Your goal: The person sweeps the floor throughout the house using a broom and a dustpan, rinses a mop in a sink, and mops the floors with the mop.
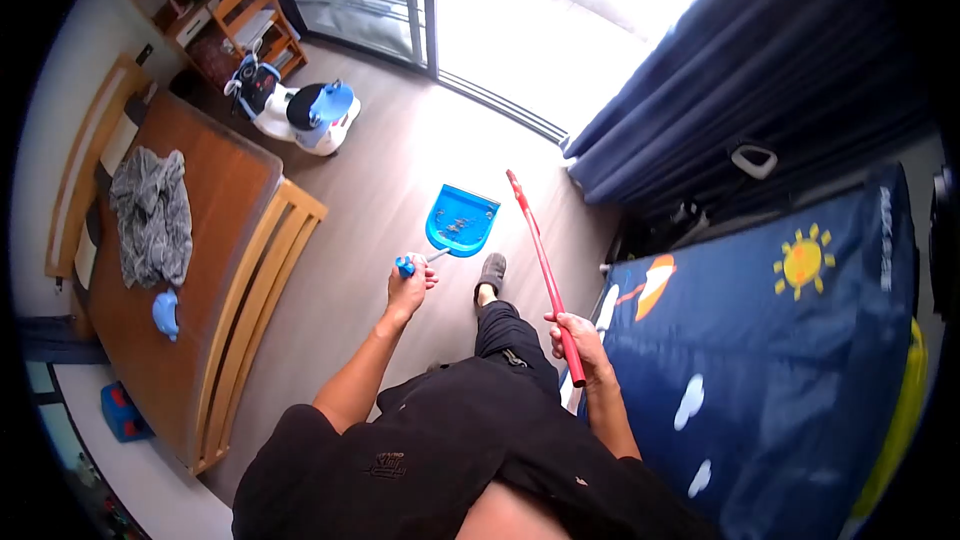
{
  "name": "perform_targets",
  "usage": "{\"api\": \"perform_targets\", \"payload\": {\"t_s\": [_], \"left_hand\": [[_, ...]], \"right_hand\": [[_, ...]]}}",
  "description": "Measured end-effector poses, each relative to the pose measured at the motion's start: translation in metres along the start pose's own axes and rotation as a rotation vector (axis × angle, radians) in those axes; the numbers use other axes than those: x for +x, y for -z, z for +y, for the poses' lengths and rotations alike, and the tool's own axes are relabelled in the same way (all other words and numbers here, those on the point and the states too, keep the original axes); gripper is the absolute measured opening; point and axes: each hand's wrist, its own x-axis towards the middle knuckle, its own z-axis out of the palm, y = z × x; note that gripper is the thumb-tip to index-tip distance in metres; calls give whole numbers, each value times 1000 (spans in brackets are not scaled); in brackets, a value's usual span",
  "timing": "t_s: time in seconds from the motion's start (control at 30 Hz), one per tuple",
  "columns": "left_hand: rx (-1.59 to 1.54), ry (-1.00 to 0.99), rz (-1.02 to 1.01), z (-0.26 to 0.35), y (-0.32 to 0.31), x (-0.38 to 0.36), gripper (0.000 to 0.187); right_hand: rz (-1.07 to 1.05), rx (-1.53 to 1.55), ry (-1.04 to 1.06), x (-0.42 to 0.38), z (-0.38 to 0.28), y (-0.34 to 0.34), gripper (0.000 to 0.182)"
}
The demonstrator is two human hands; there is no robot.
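Note:
A blue dustpan (463, 221) with small dark debris in its pan is in front of me, over the wooden floor. My left hand (408, 290) is closed round the blue end of its handle. My right hand (580, 340) grips a long red stick (545, 270) near its lower end. The stick slants up and away, its far end to the right of the dustpan. What is at that far end is too small to make out. One grey shoe (491, 274) shows just below the dustpan.
On the left stands a wooden bed (215, 230) with a grey crumpled cloth (152, 215). Beyond it are a toy ride-on vehicle (300, 110) and a wooden chair (255, 20). A glass sliding door (430, 10) lies ahead. Dark curtains (720, 70) and a blue printed cover (750, 340) fill the right.

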Motion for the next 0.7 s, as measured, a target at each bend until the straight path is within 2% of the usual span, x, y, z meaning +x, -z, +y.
{"api": "perform_targets", "payload": {"t_s": [0.13, 0.33, 0.5, 0.7], "left_hand": [[1, 47, 5, 50, -58, 92, 28], [-12, 2, -6, 145, -121, 235, 27], [-7, -23, -10, 192, -170, 375, 28], [-88, 8, 26, 186, -228, 594, 28]], "right_hand": [[18, -17, -1, 78, -102, 10, 29], [-15, -31, -12, 183, -282, -7, 28], [-35, -96, 54, 292, -399, -4, 29], [-23, -105, 90, 466, -509, 11, 33]]}}
